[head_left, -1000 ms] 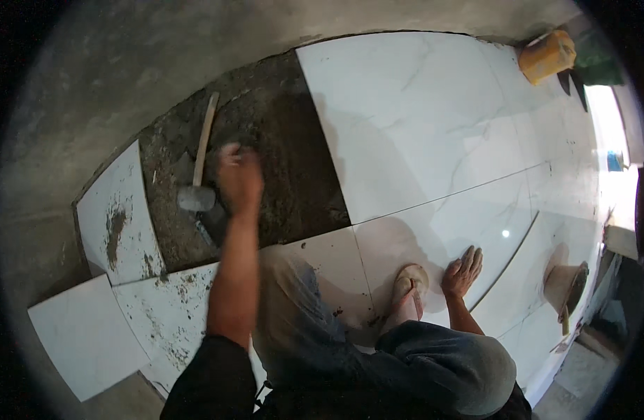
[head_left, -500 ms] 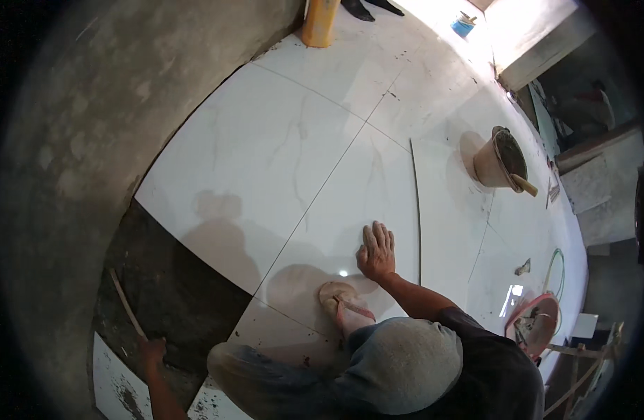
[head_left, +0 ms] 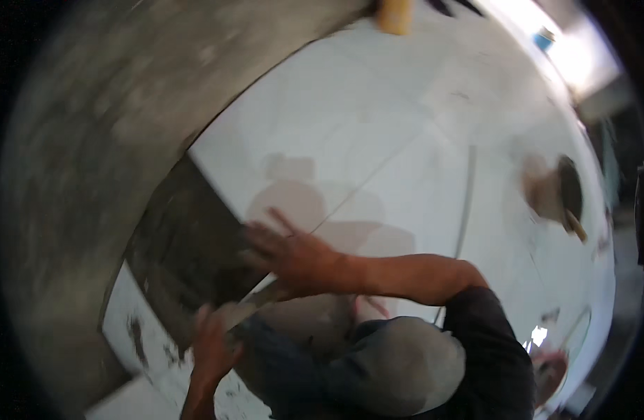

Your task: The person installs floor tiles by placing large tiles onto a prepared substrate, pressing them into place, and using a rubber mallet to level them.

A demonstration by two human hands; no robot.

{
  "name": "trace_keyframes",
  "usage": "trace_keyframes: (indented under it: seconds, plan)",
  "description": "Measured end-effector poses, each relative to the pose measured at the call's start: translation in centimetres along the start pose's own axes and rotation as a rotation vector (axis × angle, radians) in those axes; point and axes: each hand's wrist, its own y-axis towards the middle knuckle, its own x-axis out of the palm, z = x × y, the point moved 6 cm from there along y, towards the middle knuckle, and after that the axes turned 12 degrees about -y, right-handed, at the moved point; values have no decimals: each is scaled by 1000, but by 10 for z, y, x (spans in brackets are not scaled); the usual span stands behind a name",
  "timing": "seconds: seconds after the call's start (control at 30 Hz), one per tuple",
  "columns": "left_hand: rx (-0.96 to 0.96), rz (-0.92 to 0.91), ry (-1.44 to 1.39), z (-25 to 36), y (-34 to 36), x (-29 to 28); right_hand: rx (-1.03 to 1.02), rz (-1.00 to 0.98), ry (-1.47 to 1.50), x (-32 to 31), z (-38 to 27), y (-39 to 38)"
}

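My left hand, at the lower left, is closed round a pale wooden handle, probably the mallet's, which slants up to the right; its far end is blurred and partly hidden. My right hand is above it with fingers spread, reaching over the edge between the dark mortar bed and the white marble-look floor tiles. Motion blur hides whether it touches anything. A mortar-smeared tile borders the bed at the left, and my bent knee is below my right forearm.
A concrete wall runs along the left. A bucket with a stick stands on the right. A yellow container and a small blue container are at the far end. A reddish basin sits at the lower right.
My right hand has lifted from the tile and moved left, fingers spread. My left hand has taken the wooden handle and swung it toward the right. The view has turned slightly and blurred.
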Motion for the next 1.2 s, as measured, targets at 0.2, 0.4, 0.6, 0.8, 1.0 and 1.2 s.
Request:
trace_keyframes:
  seconds: [0.2, 0.4, 0.6, 0.8, 1.0, 1.2]
  plan:
    - [489, 97, 201, 4, 41, 36, 247, -1003, 635, 41, -29, -87]
    - [-237, 517, -974, -69, 138, 114, 636, -791, 422, 13, 26, -21]
    - [-279, 389, -1129, -21, 196, 165, 696, -584, 412, 89, 53, 49]
    - [-28, 356, -1235, -42, 180, 239, 1046, -472, 636, 176, -23, 71]
    - [48, 689, -739, -79, 217, 161, 1059, -245, 849, 178, -12, 65]
    - [-89, 794, -808, -178, 339, 41, 1274, -27, 1025, 130, 19, 44]
